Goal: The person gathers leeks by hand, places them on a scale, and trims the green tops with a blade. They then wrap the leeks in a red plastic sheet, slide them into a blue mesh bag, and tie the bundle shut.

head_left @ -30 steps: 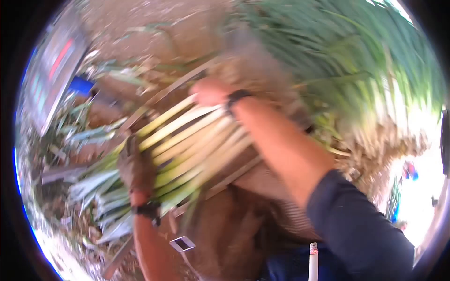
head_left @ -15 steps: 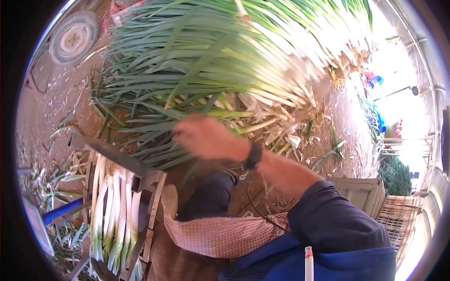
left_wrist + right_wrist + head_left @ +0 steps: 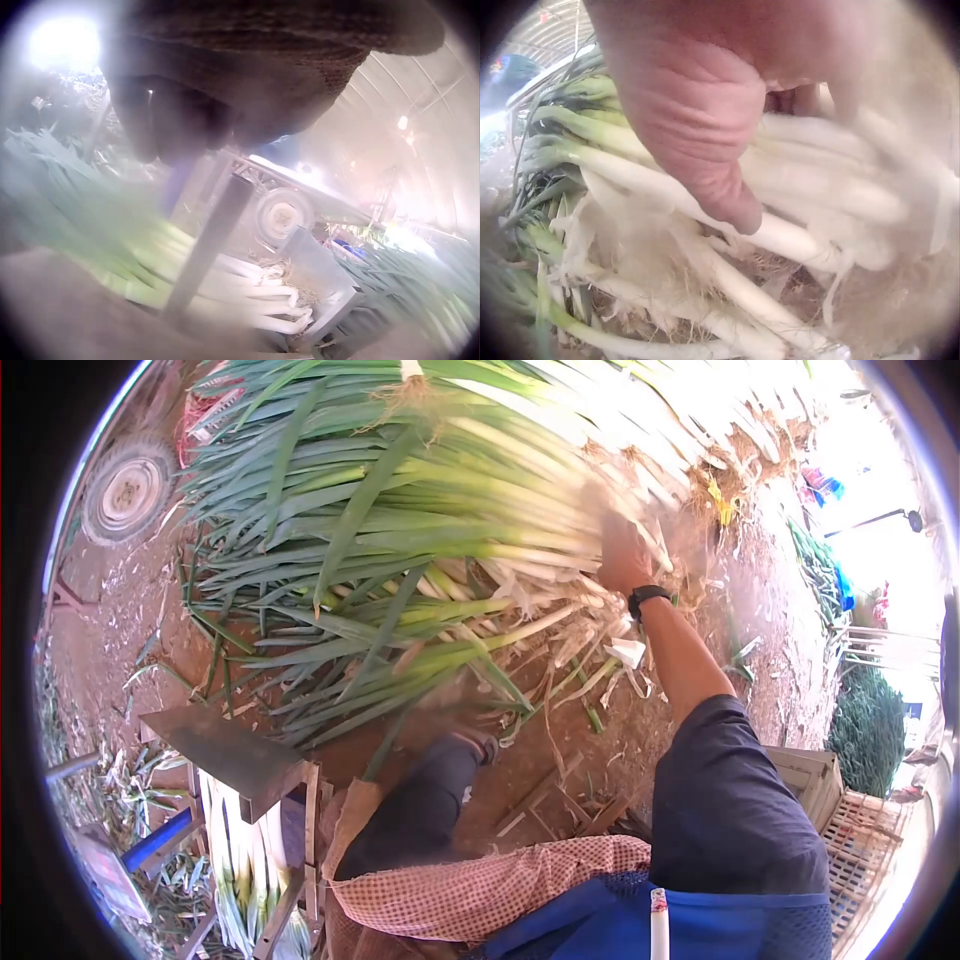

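Note:
My bare right hand (image 3: 625, 555), with a black band at the wrist, is at the white stalks of a big heap of long green onions (image 3: 430, 530). In the right wrist view, the thumb (image 3: 739, 206) lies across one white stalk. Its fingers, blurred, curve over the far side of several more stalks. My gloved left hand (image 3: 292, 90) is outside the head view. In the left wrist view its fingers hang loosely with nothing seen between them, above green onions (image 3: 247, 289) lying in a metal rack. Those onions (image 3: 240, 850) have their roots toward the rack's end plate (image 3: 220, 745).
A wheel (image 3: 127, 495) stands at the far left. My leg (image 3: 410, 810) reaches toward the heap, with checked cloth (image 3: 480, 890) over my lap. A wooden crate (image 3: 805, 775) and a woven basket (image 3: 860, 850) stand at the right. A cigarette (image 3: 658, 930) sticks up at the bottom.
Both hands were on a row of green onions in the rack; then my right hand left it. It has swung across to the heap's white stalks. My left hand has gone out of the head view.

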